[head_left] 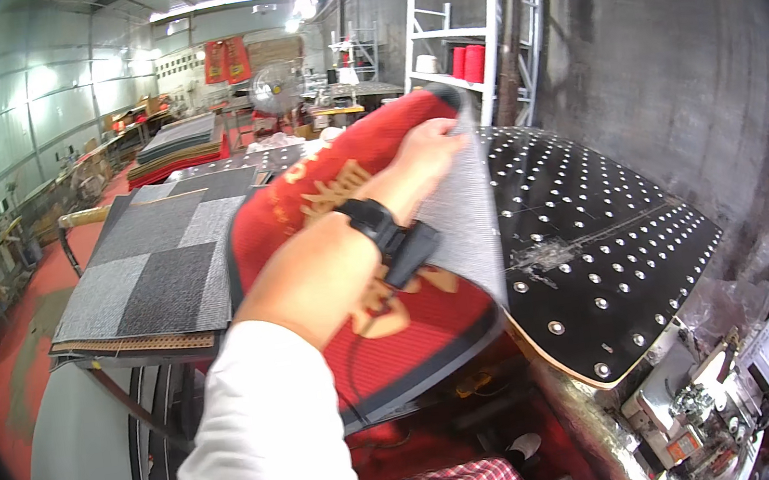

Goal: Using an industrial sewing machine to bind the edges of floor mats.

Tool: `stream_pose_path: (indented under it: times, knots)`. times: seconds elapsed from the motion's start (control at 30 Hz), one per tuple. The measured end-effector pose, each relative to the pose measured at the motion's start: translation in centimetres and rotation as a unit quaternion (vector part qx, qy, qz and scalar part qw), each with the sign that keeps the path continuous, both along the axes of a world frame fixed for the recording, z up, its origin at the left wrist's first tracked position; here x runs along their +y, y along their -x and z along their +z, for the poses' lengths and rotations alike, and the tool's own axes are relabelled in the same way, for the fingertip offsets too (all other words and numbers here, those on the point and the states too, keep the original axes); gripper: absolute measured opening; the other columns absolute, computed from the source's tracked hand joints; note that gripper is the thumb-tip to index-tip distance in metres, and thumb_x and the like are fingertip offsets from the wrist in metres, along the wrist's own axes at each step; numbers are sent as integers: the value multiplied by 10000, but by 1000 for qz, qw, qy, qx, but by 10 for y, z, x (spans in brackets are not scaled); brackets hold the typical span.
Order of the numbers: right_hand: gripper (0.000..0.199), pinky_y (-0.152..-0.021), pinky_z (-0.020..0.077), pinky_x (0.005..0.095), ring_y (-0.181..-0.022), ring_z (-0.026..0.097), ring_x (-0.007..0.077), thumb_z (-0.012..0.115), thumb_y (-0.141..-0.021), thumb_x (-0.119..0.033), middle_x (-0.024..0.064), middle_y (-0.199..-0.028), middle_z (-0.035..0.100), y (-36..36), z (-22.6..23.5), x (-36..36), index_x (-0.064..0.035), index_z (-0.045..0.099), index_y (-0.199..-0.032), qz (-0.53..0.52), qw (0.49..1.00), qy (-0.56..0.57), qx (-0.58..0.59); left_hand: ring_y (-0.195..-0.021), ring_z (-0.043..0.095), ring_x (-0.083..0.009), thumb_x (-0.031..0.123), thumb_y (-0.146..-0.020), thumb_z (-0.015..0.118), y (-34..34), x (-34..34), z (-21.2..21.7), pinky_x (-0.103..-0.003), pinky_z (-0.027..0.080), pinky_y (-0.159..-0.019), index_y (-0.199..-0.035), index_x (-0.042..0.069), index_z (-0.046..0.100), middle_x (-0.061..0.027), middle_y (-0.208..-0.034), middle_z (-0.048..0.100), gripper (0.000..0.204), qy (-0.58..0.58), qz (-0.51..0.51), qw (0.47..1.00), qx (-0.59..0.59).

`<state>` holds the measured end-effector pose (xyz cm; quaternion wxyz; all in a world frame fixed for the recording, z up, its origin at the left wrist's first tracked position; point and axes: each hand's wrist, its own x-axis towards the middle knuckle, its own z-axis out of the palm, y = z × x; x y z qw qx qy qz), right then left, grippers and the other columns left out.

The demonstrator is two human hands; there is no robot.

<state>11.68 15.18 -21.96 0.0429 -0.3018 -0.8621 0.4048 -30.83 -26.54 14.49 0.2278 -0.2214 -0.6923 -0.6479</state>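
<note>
The red mat with gold pattern lies with its long axis running from the near lower edge up and away toward the shelf, its far end lifted and folded so the grey backing faces right. It rests between the stack of grey carpet tiles and the black perforated table. The left hand reaches forward, arm stretched (a black watch on the wrist), fingers closed on the mat's folded far edge. The right hand is not visible. On the white shelf stand red thread spools.
</note>
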Motion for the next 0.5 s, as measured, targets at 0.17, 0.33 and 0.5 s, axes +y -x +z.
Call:
stream_pose_path:
  times: [0.17,0.33,0.5]
  knots:
    - [170,-492,359,266,-535,427,122,579,-761,-172,38,-609,506,-21,-93,46,-10,535,-739,-79,985,141,66,-766,533,-114,111,-824,486,19,126,-31,-259,426,-705,-985,2,535,-54,-889,578,201,-119,-178,977,20]
    - [150,-472,349,255,-514,412,103,581,-762,-165,25,-599,503,-32,-36,18,-26,535,-730,-128,982,136,28,-775,583,-211,282,-837,464,-25,125,-106,-343,451,-672,-935,113,577,-50,-862,607,225,447,-196,863,128]
    - [183,-463,356,261,-476,429,118,576,-747,-202,35,-562,500,-25,-9,14,-32,525,-698,-92,986,134,29,-997,497,-243,92,-714,485,-75,-12,-194,-352,420,-829,-1034,140,572,-69,-1080,546,335,648,-47,755,92]
